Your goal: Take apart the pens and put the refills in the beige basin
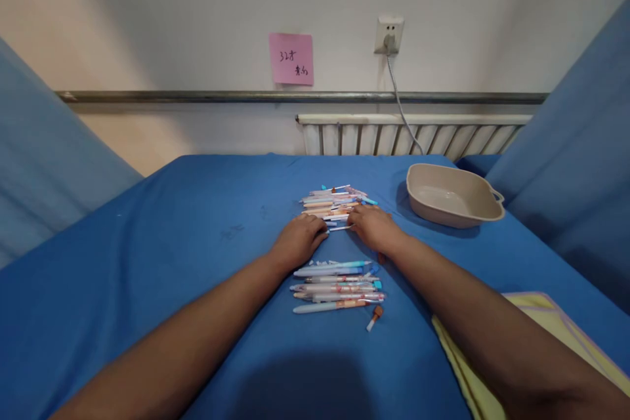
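A pile of several pens and thin sticks (325, 203) lies on the blue cloth in the middle. My left hand (301, 237) rests at the pile's near left edge, fingers curled together by the pens' ends; what they hold, if anything, is hidden. At the pile's right side is my right hand (373, 226), its fingers bent over the pens' ends and touching a thin white stick (339, 228). Nearer to me, several pens (335, 287) lie side by side in a second group. A small brown-capped piece (375, 317) sits at their lower right.
A beige basin (455, 193) stands at the right back. The yellow cloth (551, 321) lies under my right forearm. Behind the table are a radiator (364, 138), a plugged-in cable (399, 102) and a pink note (291, 59). Blue curtains (44, 157) hang at both sides.
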`<state>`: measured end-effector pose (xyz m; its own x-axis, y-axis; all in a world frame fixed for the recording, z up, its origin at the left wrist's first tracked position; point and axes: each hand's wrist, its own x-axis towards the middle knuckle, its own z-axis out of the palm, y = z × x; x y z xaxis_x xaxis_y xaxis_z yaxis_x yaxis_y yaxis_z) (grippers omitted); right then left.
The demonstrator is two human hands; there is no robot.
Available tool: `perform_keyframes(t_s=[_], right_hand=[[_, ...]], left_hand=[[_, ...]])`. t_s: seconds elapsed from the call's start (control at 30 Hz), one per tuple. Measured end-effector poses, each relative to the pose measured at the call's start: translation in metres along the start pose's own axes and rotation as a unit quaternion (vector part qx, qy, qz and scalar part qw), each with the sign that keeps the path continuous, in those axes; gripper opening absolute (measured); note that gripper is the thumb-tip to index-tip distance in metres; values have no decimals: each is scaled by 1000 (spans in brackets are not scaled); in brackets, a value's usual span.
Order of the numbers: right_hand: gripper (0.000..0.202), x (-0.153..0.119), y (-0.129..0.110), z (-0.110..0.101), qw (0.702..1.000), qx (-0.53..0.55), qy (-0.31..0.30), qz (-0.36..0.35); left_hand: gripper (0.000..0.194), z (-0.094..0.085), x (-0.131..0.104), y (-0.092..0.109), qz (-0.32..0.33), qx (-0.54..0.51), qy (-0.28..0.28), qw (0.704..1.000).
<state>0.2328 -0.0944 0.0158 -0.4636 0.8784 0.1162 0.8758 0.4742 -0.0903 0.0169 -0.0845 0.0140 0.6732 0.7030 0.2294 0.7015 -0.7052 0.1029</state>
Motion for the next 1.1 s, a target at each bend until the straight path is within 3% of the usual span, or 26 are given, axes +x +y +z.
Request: perform_keyframes(t_s=[0.17,0.47,0.63,0.7,0.9,1.1], right_hand=[[27,-4,5,-3,999,-13,20,46],[21,-6,-10,-7,999,44,24,15],[24,-13,-25,-13,979,189,-59,-53],[26,-16,-33,-13,973,201,-87,-79],[20,-16,-38,-7,986,135,-53,-82],[21,-9,-27,1,976,204,-59,-42]], left_hand=[[16,-1,1,-4,11,42,-1,999],[17,0,3,-4,-5,79,11,997],[18,-6,-6,-6,-19,-3,38,999],[18,-12,-14,-6,-34,-56,46,997],[21,-27,-32,3,-18,-194,-43,980],[19,-25,-30,3,-6,-135,-50,990]])
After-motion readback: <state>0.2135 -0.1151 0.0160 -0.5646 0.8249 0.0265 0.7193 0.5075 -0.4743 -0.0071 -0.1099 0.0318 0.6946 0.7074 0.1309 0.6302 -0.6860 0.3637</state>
